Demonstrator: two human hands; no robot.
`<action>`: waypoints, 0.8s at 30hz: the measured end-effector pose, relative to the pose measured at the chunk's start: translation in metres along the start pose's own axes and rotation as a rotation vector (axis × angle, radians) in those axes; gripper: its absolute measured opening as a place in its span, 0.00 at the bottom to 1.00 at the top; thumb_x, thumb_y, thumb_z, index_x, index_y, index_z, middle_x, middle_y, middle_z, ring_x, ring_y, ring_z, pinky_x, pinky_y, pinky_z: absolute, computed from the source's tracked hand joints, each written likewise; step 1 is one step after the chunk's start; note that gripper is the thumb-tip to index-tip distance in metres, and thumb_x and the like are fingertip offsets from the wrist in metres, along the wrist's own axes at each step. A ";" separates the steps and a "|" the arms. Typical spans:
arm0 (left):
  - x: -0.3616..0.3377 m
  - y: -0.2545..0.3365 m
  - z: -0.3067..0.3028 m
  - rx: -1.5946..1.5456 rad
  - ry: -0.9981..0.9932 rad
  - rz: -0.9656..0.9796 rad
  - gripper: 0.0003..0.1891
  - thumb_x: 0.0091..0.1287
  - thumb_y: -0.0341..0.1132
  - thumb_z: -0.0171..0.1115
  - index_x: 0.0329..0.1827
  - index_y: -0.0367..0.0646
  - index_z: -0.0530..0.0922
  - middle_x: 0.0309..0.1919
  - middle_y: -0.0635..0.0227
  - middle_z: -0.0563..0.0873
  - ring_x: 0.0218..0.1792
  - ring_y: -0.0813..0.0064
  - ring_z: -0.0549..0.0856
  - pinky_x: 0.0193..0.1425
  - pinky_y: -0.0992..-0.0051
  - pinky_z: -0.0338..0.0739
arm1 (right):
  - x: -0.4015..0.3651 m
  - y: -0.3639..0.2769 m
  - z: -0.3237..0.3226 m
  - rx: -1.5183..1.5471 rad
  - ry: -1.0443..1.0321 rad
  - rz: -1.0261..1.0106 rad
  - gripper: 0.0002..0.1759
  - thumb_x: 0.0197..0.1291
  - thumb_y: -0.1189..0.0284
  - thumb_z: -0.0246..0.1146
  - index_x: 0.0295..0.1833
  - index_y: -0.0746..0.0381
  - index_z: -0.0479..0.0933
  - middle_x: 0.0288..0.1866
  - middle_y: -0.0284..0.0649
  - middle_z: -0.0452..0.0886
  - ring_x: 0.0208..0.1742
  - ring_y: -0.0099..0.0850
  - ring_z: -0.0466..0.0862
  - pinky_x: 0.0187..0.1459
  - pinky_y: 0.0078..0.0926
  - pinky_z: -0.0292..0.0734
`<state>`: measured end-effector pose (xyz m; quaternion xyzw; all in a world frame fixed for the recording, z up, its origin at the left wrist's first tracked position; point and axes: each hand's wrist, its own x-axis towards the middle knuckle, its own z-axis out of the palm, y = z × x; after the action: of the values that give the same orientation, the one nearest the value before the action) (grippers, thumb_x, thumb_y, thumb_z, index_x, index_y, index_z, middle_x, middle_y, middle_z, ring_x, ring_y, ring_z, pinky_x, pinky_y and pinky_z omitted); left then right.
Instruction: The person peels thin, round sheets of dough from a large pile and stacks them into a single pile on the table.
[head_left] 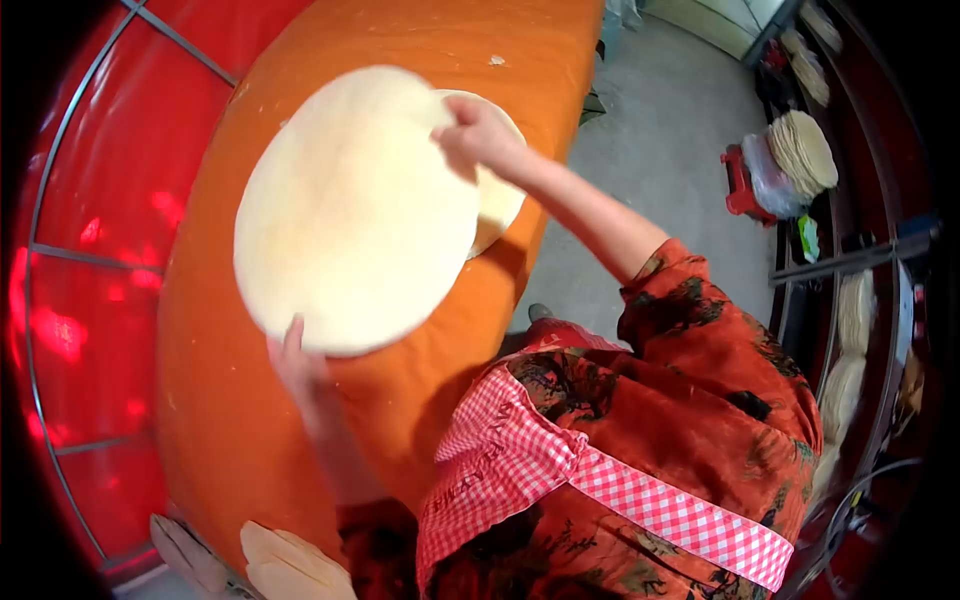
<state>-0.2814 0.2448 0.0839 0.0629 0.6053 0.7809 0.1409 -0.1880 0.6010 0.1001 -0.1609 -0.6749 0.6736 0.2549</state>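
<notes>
The sheet (350,210), nearly round, lies between my hands above the cloth (215,400), overlapping the other sheet (503,205). My right hand (472,132), nearer that other sheet, pinches the far right rim; my left hand (297,362) meets the near rim, thumb uppermost, its grip too blurred to tell.

The person wears a rust-red shirt (700,380) with dark leafy prints, its right sleeve (665,280) short. Over it is a red-and-white gingham apron (490,440) with dark lettering. From the apron runs a broad strap (680,512) in matching check.
</notes>
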 end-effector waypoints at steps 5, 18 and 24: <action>0.048 -0.087 -0.006 -0.042 -0.115 0.040 0.21 0.63 0.21 0.57 0.61 0.29 0.71 0.57 0.52 0.79 0.57 0.62 0.79 0.58 0.64 0.76 | 0.018 0.067 -0.026 -0.133 0.057 0.137 0.09 0.56 0.76 0.63 0.42 0.68 0.79 0.28 0.38 0.81 0.28 0.26 0.80 0.30 0.26 0.75; -0.007 -0.135 -0.029 0.641 0.312 -0.073 0.09 0.58 0.27 0.63 0.38 0.35 0.73 0.34 0.71 0.77 0.34 0.76 0.75 0.41 0.75 0.73 | -0.018 0.110 -0.033 -0.792 -0.144 0.437 0.18 0.53 0.64 0.69 0.42 0.67 0.77 0.35 0.45 0.84 0.40 0.35 0.84 0.42 0.30 0.77; -0.002 -0.162 -0.008 0.309 0.345 0.104 0.22 0.70 0.29 0.51 0.65 0.32 0.62 0.59 0.55 0.73 0.57 0.64 0.74 0.61 0.68 0.70 | 0.007 0.179 -0.025 -0.322 0.150 0.073 0.40 0.60 0.53 0.65 0.68 0.70 0.62 0.63 0.54 0.74 0.63 0.44 0.75 0.63 0.34 0.69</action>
<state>-0.2581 0.2732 -0.0739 -0.0197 0.7286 0.6844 -0.0165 -0.2022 0.6333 -0.0772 -0.2740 -0.7467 0.5517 0.2509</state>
